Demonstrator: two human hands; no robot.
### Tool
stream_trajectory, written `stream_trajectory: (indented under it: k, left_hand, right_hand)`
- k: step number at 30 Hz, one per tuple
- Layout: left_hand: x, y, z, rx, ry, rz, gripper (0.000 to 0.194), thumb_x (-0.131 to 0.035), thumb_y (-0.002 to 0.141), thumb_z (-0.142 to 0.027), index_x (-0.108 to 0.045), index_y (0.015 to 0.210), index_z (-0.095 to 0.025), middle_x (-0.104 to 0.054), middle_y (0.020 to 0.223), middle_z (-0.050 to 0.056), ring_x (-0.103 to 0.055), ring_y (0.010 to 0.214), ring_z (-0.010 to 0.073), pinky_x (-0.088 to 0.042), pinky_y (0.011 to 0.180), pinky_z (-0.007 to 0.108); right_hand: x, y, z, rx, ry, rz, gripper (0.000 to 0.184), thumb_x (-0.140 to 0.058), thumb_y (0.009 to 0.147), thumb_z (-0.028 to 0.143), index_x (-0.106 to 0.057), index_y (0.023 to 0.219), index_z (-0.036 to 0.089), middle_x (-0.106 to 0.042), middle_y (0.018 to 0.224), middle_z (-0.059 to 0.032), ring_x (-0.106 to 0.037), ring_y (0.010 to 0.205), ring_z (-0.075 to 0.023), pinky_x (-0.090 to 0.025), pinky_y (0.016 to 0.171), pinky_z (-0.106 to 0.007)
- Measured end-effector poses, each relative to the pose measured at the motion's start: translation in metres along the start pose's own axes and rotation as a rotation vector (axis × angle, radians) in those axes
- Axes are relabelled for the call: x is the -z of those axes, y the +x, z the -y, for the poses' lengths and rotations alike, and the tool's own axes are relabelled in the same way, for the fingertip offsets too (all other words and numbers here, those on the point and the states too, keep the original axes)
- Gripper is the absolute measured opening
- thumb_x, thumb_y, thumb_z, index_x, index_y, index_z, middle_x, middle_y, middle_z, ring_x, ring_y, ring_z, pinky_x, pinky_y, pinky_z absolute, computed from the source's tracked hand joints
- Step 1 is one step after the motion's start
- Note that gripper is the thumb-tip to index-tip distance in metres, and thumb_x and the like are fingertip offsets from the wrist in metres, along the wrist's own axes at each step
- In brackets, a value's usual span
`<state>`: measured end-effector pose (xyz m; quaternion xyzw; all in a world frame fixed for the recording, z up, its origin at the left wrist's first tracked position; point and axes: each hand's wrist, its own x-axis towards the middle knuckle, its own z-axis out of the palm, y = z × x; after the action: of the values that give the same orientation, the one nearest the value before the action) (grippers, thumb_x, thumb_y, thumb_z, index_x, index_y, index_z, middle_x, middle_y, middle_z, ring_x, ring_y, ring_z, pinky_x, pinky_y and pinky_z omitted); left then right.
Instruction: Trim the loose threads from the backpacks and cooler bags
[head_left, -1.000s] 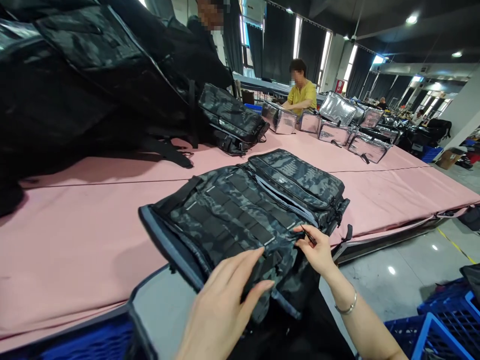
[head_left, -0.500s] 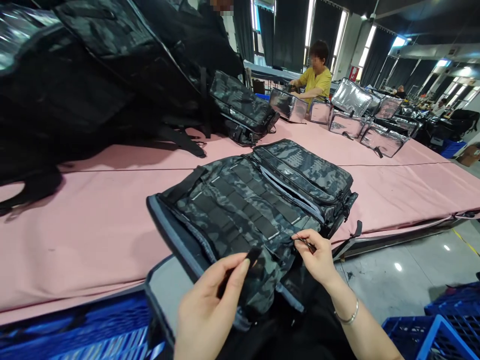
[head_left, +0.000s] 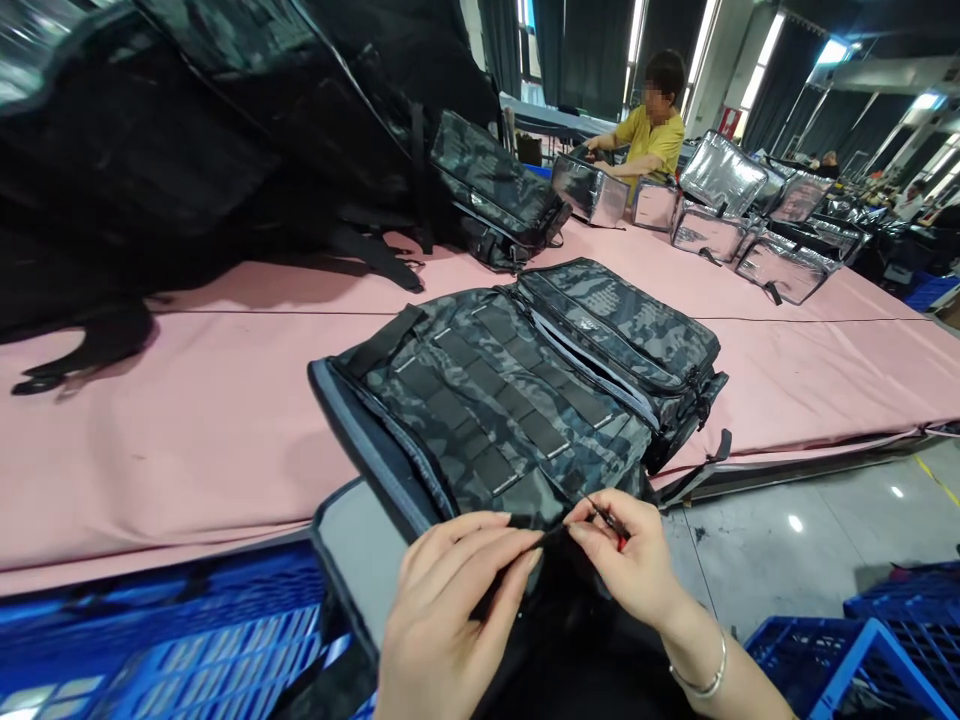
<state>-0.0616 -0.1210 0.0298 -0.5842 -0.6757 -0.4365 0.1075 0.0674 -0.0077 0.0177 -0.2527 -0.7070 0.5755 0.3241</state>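
A dark camouflage backpack (head_left: 517,390) lies on the pink-covered table, tilted toward me, with rows of black webbing on its front. Its upper pocket is unzipped partway and shows a grey lining. At its near edge my left hand (head_left: 457,600) pinches a thin black strap (head_left: 553,535), mostly hidden by the fingers. Close beside it, my right hand (head_left: 626,555) is closed around small thread snips (head_left: 611,522), dark and pointed with a bit of red. Its fingertips meet the strap's other end.
Black bags (head_left: 187,180) are heaped at the left on the pink table (head_left: 225,430). Another camouflage bag (head_left: 495,180) stands behind. Silver insulated boxes (head_left: 720,175) sit farther back near a person in yellow (head_left: 649,135). Blue crates (head_left: 840,650) flank me below the table edge.
My left hand has gone from open fingers to pinching the black strap, then moved right to my right hand. The right hand has come down slightly, keeping the snips. The view has shifted.
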Motion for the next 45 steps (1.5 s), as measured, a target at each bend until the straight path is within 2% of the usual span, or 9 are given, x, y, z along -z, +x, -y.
stream_trajectory:
  k: [3, 5, 9, 11, 14, 21, 32, 40, 45]
  left_hand:
    - [0.001, -0.002, 0.001, 0.044, -0.020, -0.006, 0.010, -0.061, 0.079, -0.019, -0.060, 0.089, -0.021, -0.065, 0.082, 0.000, -0.058, 0.087, 0.0171, -0.047, 0.078, 0.031]
    - [0.000, -0.003, 0.002, 0.045, -0.019, -0.019, 0.009, -0.060, 0.079, -0.017, -0.060, 0.087, -0.021, -0.064, 0.080, 0.001, -0.057, 0.087, 0.0172, -0.047, 0.077, 0.030]
    - [-0.003, -0.004, 0.002, -0.008, 0.012, -0.050, 0.013, -0.061, 0.077, -0.013, -0.061, 0.088, -0.020, -0.062, 0.078, 0.002, -0.056, 0.087, 0.0184, -0.047, 0.079, 0.032]
    - [-0.004, -0.004, 0.002, -0.033, 0.030, -0.068, 0.015, -0.061, 0.077, -0.011, -0.062, 0.089, -0.020, -0.061, 0.078, 0.002, -0.056, 0.087, 0.0185, -0.048, 0.079, 0.033]
    - [-0.005, -0.005, 0.003, -0.045, 0.053, -0.081, 0.015, -0.060, 0.077, -0.010, -0.062, 0.089, -0.020, -0.061, 0.077, 0.003, -0.056, 0.087, 0.0186, -0.049, 0.078, 0.033]
    - [-0.005, -0.006, 0.002, -0.009, 0.055, -0.049, 0.013, -0.060, 0.078, -0.013, -0.062, 0.089, -0.020, -0.062, 0.079, 0.002, -0.058, 0.087, 0.0188, -0.048, 0.079, 0.033]
    - [-0.003, -0.004, 0.001, 0.005, 0.034, -0.017, 0.011, -0.059, 0.080, -0.017, -0.061, 0.090, -0.021, -0.061, 0.076, 0.001, -0.057, 0.086, 0.0187, -0.045, 0.079, 0.034]
    - [-0.001, -0.003, 0.002, -0.003, 0.006, 0.049, 0.010, -0.056, 0.082, -0.019, -0.061, 0.089, -0.022, -0.061, 0.076, 0.000, -0.057, 0.085, 0.0176, -0.043, 0.078, 0.032]
    - [-0.001, -0.001, 0.003, 0.011, -0.036, 0.055, 0.009, -0.057, 0.081, -0.021, -0.061, 0.089, -0.024, -0.062, 0.076, 0.000, -0.058, 0.083, 0.0178, -0.043, 0.077, 0.033]
  right_hand:
    - [-0.001, -0.002, -0.004, -0.045, 0.023, -0.003, 0.011, -0.059, 0.079, 0.026, -0.060, 0.074, 0.017, -0.045, 0.059, 0.0049, -0.035, 0.050, -0.0065, -0.031, 0.047, -0.019]
    - [0.001, -0.006, -0.005, -0.027, -0.009, 0.003, 0.010, -0.057, 0.081, 0.027, -0.060, 0.083, 0.017, -0.048, 0.063, 0.0043, -0.039, 0.052, -0.0071, -0.034, 0.049, -0.019]
    - [0.012, -0.015, -0.006, 0.126, -0.207, -0.005, 0.021, -0.051, 0.087, 0.025, -0.054, 0.107, 0.020, -0.058, 0.078, 0.0008, -0.052, 0.065, -0.0105, -0.043, 0.061, -0.022]
    - [0.017, -0.018, -0.006, 0.216, -0.321, -0.028, 0.022, -0.049, 0.088, 0.022, -0.054, 0.109, 0.021, -0.060, 0.086, -0.0018, -0.056, 0.074, -0.0131, -0.046, 0.068, -0.025]
    - [0.023, -0.018, -0.007, 0.304, -0.428, -0.050, 0.027, -0.054, 0.085, 0.019, -0.057, 0.112, 0.021, -0.060, 0.089, -0.0041, -0.058, 0.078, -0.0150, -0.048, 0.070, -0.027]
    - [0.026, -0.017, -0.011, 0.413, -0.504, -0.074, 0.032, -0.057, 0.082, 0.012, -0.058, 0.113, 0.024, -0.062, 0.090, -0.0048, -0.060, 0.080, -0.0162, -0.051, 0.070, -0.029]
    - [0.026, -0.015, -0.005, 0.403, -0.519, -0.028, 0.032, -0.054, 0.083, 0.011, -0.060, 0.112, 0.022, -0.064, 0.088, -0.0053, -0.060, 0.080, -0.0168, -0.052, 0.070, -0.030]
    - [0.027, -0.010, -0.011, 0.358, -0.358, 0.040, 0.025, -0.059, 0.082, 0.019, -0.062, 0.106, 0.022, -0.063, 0.085, -0.0038, -0.060, 0.073, -0.0148, -0.051, 0.065, -0.027]
    - [0.020, -0.011, -0.010, 0.225, -0.230, 0.047, 0.020, -0.061, 0.079, 0.022, -0.064, 0.099, 0.021, -0.061, 0.082, -0.0027, -0.058, 0.073, -0.0142, -0.048, 0.064, -0.025]
